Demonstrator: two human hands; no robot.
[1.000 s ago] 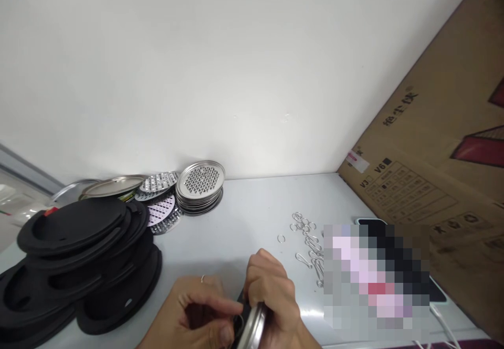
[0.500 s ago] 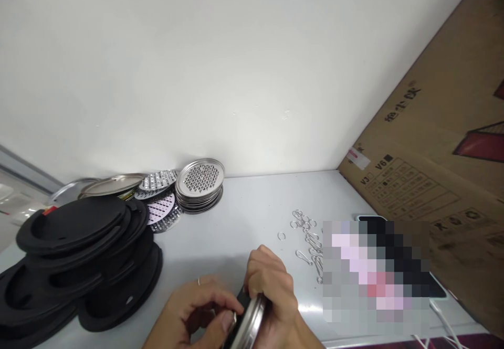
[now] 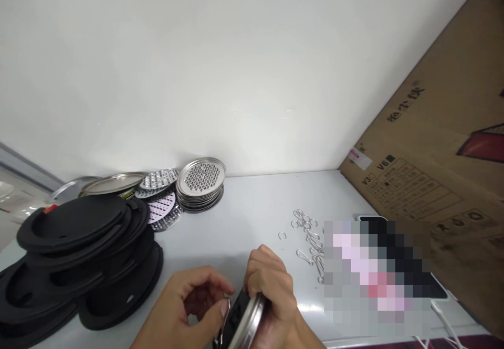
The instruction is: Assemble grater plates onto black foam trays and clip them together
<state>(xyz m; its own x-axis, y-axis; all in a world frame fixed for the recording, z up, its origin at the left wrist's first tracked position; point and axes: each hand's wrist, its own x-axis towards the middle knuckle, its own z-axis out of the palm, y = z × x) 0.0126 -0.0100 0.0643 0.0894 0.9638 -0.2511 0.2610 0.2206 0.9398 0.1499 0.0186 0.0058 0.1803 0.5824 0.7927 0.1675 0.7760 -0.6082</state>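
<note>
My right hand (image 3: 271,286) is closed around a round, flat thing with a black body and a shiny silver rim (image 3: 249,321), held tilted nearly edge-on, its lower part cut off by the frame. On its black side, a small metal wire clip (image 3: 226,315) shows. My left hand (image 3: 192,302) is beside it, with the thumb tip at the clip and the curled fingers parted from the thumb. To the right on the table lie loose wire clips (image 3: 315,249) and several metal rings (image 3: 301,219).
Black round holders (image 3: 79,223) are piled at the left. Behind them stand metal grater discs (image 3: 200,178) in a stack, more slotted discs (image 3: 160,207) and a plain metal disc (image 3: 114,182). A cardboard box (image 3: 425,181) leans at the right, near a partly blurred phone-like device (image 3: 401,254).
My left fingers have come apart from their pinch and moved slightly left of the round thing, baring more of the wire clip. My right hand keeps its hold.
</note>
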